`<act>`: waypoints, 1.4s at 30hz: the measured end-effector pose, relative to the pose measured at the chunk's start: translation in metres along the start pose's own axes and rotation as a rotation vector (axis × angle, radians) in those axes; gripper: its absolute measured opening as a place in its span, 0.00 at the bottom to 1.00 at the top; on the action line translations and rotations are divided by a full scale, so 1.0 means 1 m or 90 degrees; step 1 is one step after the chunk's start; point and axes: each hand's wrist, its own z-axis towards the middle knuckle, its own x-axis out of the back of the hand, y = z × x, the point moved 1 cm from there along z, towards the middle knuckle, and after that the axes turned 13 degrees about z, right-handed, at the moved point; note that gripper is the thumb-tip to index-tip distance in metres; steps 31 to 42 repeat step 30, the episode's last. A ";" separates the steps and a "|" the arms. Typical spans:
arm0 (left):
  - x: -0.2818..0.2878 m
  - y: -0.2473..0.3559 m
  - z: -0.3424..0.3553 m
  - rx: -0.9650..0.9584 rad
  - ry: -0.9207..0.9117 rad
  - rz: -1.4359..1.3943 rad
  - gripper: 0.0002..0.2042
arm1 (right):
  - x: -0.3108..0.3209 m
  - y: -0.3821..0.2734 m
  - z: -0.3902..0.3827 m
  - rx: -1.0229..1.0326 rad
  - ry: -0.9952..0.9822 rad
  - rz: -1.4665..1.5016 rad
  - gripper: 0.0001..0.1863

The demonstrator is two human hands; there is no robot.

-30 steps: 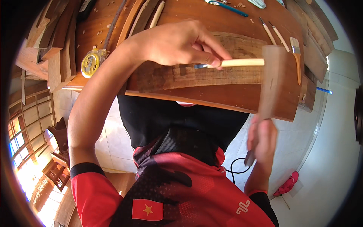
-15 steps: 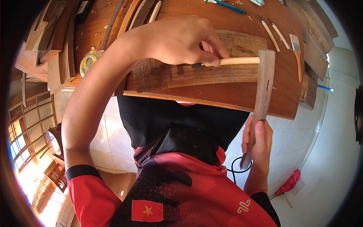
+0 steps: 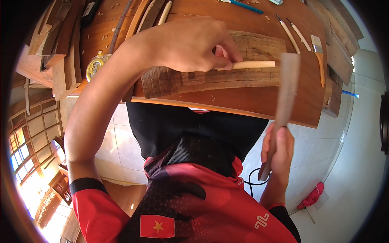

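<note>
My left hand [image 3: 202,48] reaches over the table and is closed around a wood carving chisel. The pale wooden handle of the chisel [image 3: 255,65] points right, and its blade end is hidden under my fingers. Beneath it lies a flat brown board [image 3: 190,85] with darker carved marks on its surface. My right hand [image 3: 278,148] grips the lower part of a long wooden bar [image 3: 287,89], held upright. Motion blurs the upper part of the bar, which stands a little to the right of the handle's end, apart from it.
Two slim carving tools [image 3: 289,34] and a flat brush [image 3: 318,60] lie at the right of the table [image 3: 243,99]. A yellow tape measure [image 3: 96,67] sits at the left. Wood planks [image 3: 65,73] are stacked on both sides. A blue pen-like tool [image 3: 243,6] lies at the back.
The wooden bar has swung right, away from the end of the chisel handle it was touching. My left hand and the chisel have stayed nearly in place.
</note>
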 end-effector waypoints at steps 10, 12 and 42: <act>-0.006 -0.003 0.003 -0.108 0.092 0.055 0.10 | -0.003 0.009 -0.003 -0.025 -0.016 0.005 0.22; -0.003 -0.003 0.000 -0.102 0.077 0.044 0.09 | -0.001 0.005 -0.002 -0.049 -0.037 -0.005 0.22; 0.001 0.003 0.000 0.000 -0.003 0.007 0.11 | -0.003 0.021 -0.004 -0.029 -0.044 0.069 0.23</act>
